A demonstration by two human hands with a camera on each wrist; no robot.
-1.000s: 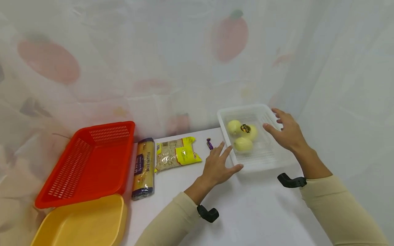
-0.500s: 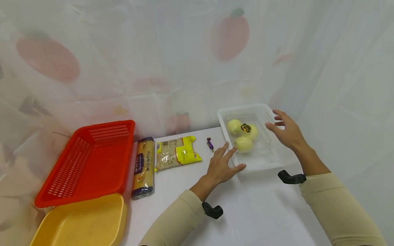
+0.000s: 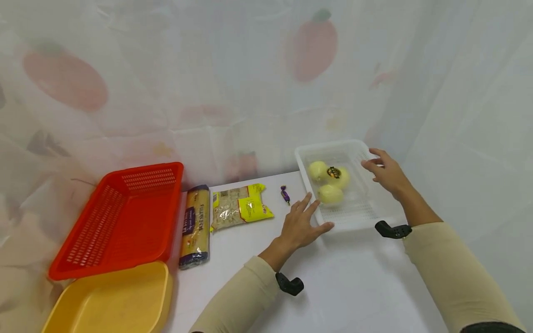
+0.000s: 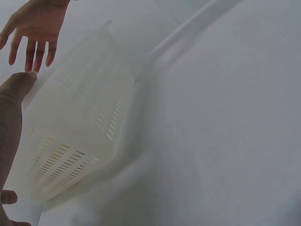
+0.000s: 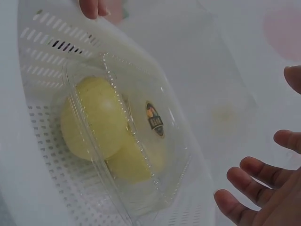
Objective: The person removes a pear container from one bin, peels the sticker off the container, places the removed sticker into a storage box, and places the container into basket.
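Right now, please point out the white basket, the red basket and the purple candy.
White basket (image 3: 354, 225), head view: front rim.
Red basket (image 3: 139, 222), head view: bare floor.
Purple candy (image 3: 285, 195), head view: middle of wrapper.

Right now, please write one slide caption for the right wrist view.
Yellow fruits in a clear plastic box, inside a white basket, with fingers at the right.
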